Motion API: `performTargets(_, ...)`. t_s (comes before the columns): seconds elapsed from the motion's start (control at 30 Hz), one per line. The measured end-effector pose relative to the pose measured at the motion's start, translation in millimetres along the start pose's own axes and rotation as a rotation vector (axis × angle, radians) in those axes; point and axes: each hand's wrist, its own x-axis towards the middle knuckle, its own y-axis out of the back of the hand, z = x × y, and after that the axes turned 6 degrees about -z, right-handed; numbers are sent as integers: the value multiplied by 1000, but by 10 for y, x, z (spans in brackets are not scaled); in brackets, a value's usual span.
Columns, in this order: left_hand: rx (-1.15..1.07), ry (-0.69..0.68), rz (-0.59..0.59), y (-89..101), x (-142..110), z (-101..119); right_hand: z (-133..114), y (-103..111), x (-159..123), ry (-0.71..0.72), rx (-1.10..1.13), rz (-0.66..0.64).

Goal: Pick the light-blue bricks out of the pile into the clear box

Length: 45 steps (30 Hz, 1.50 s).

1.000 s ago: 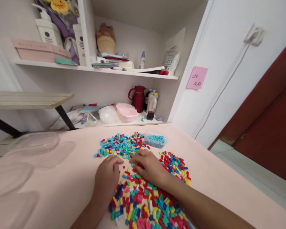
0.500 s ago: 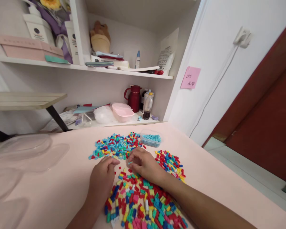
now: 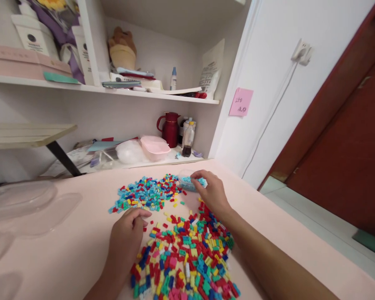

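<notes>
My right hand [image 3: 212, 191] is over the clear plastic container [image 3: 183, 186] of small light blue toy bricks [image 3: 187, 180]. Its thumb and fingertips come together in a pinch at the container; whatever they hold is too small to make out. My left hand [image 3: 128, 229] rests on the table beside the brick piles, fingers loosely bent and apart from the thumb, with nothing visible in it. A large pile of mixed bricks [image 3: 181, 258] in red, yellow, green and blue spreads between my forearms. Farther back lies another pile [image 3: 146, 191], mostly light blue.
Clear plastic lids [image 3: 50, 214] lie on the pink table [image 3: 81, 250] at the left. Behind the table, a low shelf bears a pink tub [image 3: 156, 148], a dark red jug [image 3: 171, 131] and a bottle [image 3: 188, 141]. A wooden stand [image 3: 28, 135] juts in from the left.
My right hand has moved away from my left hand, rightward and farther back to the container. My left hand stays near the same spot. The view has shifted slightly.
</notes>
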Motion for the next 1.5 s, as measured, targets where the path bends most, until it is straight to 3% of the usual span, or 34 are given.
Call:
performTargets(0.13,-8,-5,7,3,-7,-9,152,20,34,-54,-27,74)
performTargets(0.23,-12,-5,-2,3,-12,-17,79,-39,-24,-19,49,43)
performTargets(0.4,-14,17,-37,-16,5,-48,-225,-257,-222,203,134,-255)
performTargets(0.53,56,-105,-22,-55,24,-91,-368,-388,-349,304,16,-499)
performTargets(0.73,231,-247,7,-124,33,-154,-371,-394,-359,315,-92,-652)
performTargets(1.0,365,-249,-55,-136,68,-152,-381,-390,-335,274,15,-610)
performTargets(1.2,457,-283,-75,-158,64,-164,-412,-360,-348,330,-82,-692)
performTargets(1.5,369,-298,-100,-110,70,-138,-318,-342,-288,259,67,-649)
